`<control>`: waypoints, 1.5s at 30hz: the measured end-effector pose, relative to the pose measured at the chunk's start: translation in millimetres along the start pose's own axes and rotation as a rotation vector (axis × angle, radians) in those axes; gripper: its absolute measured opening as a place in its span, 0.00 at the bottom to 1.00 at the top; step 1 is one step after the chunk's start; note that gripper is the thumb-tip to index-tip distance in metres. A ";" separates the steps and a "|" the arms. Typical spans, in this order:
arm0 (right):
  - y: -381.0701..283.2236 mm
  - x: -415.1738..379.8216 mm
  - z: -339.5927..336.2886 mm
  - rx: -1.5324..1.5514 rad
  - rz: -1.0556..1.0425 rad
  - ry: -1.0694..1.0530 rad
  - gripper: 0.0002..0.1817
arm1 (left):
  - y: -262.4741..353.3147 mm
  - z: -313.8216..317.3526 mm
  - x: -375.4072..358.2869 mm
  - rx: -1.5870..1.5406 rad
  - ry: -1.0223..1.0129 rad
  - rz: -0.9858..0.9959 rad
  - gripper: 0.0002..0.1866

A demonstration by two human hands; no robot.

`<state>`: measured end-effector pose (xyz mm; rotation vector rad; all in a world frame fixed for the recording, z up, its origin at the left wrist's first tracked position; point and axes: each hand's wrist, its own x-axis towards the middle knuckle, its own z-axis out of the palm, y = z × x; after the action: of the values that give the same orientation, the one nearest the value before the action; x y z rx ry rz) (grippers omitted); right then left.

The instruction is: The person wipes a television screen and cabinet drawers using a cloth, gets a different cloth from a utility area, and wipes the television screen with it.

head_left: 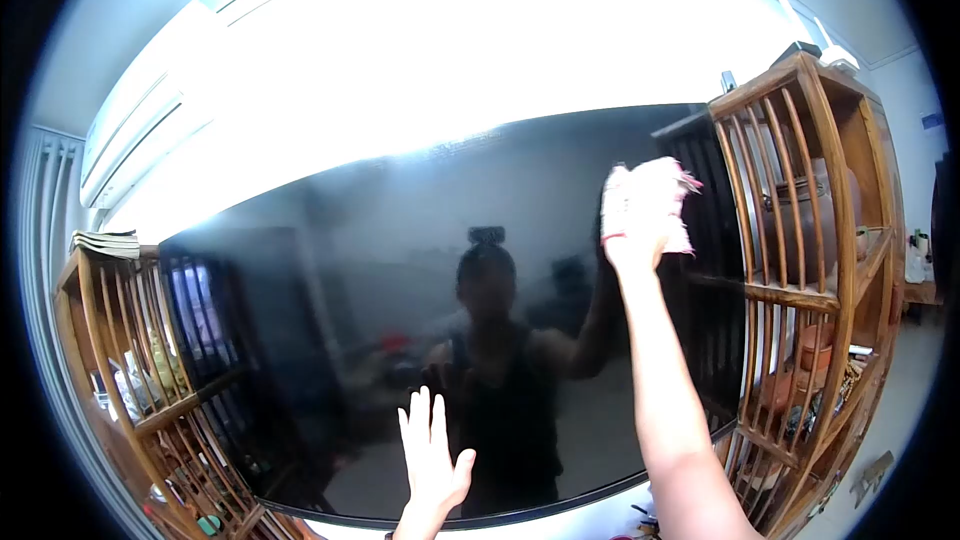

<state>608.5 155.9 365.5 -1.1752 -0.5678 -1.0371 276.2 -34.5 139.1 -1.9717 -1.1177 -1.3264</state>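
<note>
One pinkish cloth (650, 198) fills the right hand (637, 250) at the television (370, 340); the left hand (431, 465) (thumb apart) is spread, lower down.

Two wooden shelves with barred sides carry the things. On the top of the right shelf (827, 140), a white router (839, 60) and a black box (797, 51) sit close together near the outer corner, and a small upright thing (728, 82) stands at the inner corner. Behind the upper bars rests a large dark jar (796, 238); on the board below it are a clay pot (816, 350) and mixed items too cluttered to tell. On the left shelf (190, 406), papers (106, 243) lie stacked along the top edge. Its next board holds a white bundle (128, 395) beside a yellowish thing (165, 365); a green round thing (208, 524) shows near its lower edge.
</note>
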 end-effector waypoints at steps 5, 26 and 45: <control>-118.3 -62.6 -84.2 0.546 -0.428 -0.486 0.33 | 17.6 12.5 17.6 -0.051 0.008 0.013 0.46; -117.4 7.6 -29.8 0.310 -0.200 -0.180 0.38 | -19.3 -22.7 27.4 0.034 0.180 -0.068 0.45; -50.7 26.4 -5.3 0.377 -0.293 -0.163 0.37 | -29.0 -4.0 22.7 -0.051 0.194 -0.104 0.46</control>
<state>574.8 140.0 409.2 -0.8609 -1.0403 -1.0275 253.8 -14.2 160.6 -1.7952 -1.1157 -1.5774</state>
